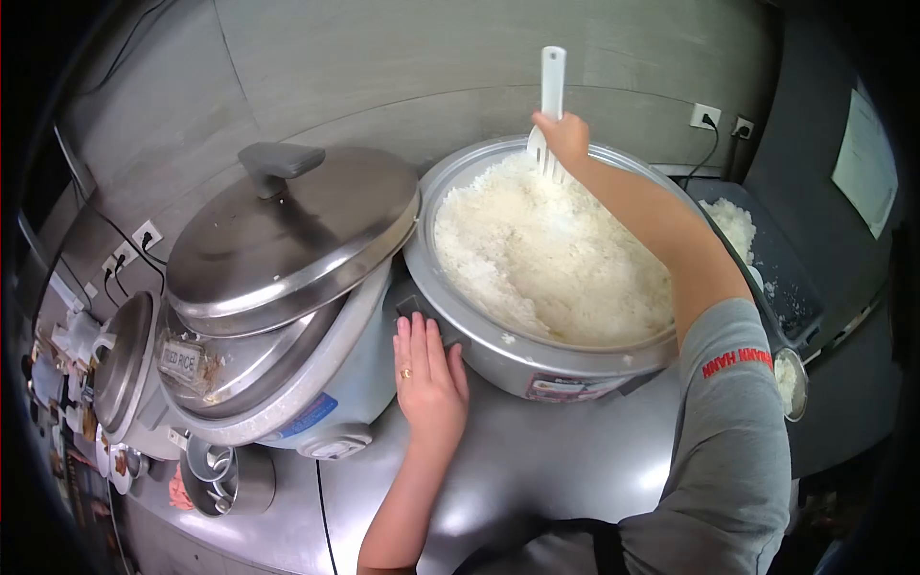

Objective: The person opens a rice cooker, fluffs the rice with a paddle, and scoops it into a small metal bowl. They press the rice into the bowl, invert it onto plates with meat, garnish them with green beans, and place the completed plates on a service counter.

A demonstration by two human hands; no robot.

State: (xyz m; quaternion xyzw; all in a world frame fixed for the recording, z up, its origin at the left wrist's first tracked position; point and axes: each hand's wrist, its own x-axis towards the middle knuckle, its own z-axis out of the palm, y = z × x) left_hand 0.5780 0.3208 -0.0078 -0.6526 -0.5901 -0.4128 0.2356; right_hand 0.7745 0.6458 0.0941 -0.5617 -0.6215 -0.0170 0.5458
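A large grey rice cooker [517,362] stands uncovered, filled with cooked white rice [551,254]. My right hand [565,139] is closed around a white slotted spatula [553,81], at the far side of the pot. The spatula stands nearly upright, its slotted lower end against the rice near the far rim. My left hand [429,379] has its fingers stretched out, resting against the cooker's near left side with nothing in its grip. To the left of that hand sits a second rice cooker [355,369].
A loose metal lid [297,230] leans on the second cooker, beside a label reading "fried rice" [182,359]. Metal containers [254,479] stand at front left. A dark tray [786,278] with rice and a bowl of rice [788,383] are at right. A black cord [324,517] crosses the counter.
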